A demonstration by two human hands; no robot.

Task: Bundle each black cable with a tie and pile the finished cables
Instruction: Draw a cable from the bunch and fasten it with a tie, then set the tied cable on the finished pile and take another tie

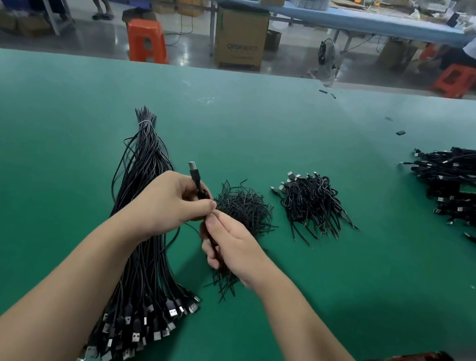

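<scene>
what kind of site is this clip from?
Most likely a factory assembly floor. Signs: a long green-matted workbench carrying a big batch of untied black USB cables, parallel blue work tables behind, and brown cardboard cartons with orange plastic stools between rows.

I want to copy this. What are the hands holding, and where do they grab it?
Both hold one black cable. The left hand pinches it just below its plug; the right hand curls its fingers round the part lower down.

A green table is covered with black cables; at twelve o'clock an orange stool and brown box are seen.
</scene>
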